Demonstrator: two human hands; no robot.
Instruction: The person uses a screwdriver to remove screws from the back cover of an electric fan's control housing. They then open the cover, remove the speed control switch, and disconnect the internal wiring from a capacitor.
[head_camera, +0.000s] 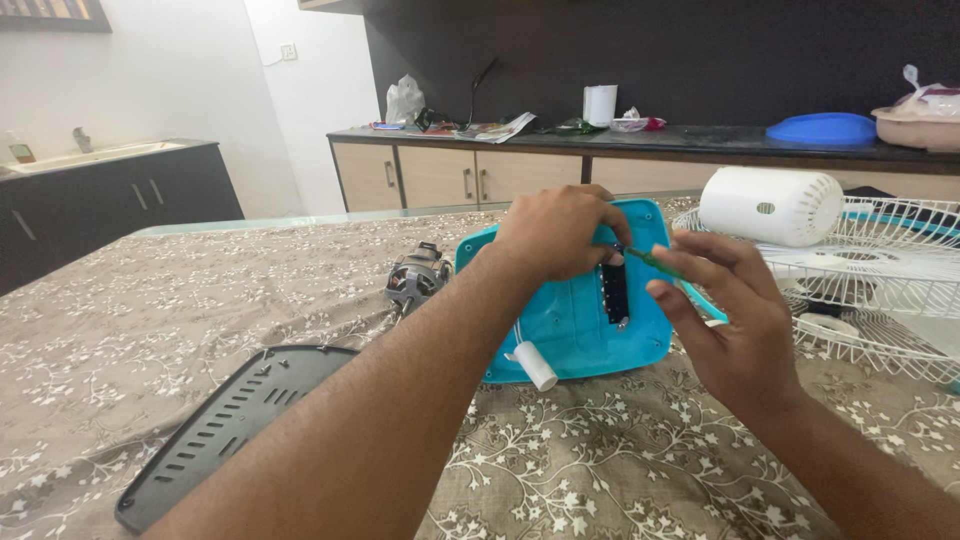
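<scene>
L hand (555, 232) was closed over the top edge of the turquoise plastic fan base shell (560, 330), tilted up off the desk (130, 330). R hand (735, 325), just right of it, pinched a thin green-handled screwdriver (655, 262), long axis slanting up-left into the black switch block (614, 290) directly below L fingers.

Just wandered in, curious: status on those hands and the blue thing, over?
Left hand steadies turquoise fan base. Right hand holds green screwdriver at black switch block. White capacitor loose beside; nothing blocking.

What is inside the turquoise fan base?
Inside the turquoise fan base: a black switch block and a white cylindrical capacitor. The left hand covers its upper part.
</scene>
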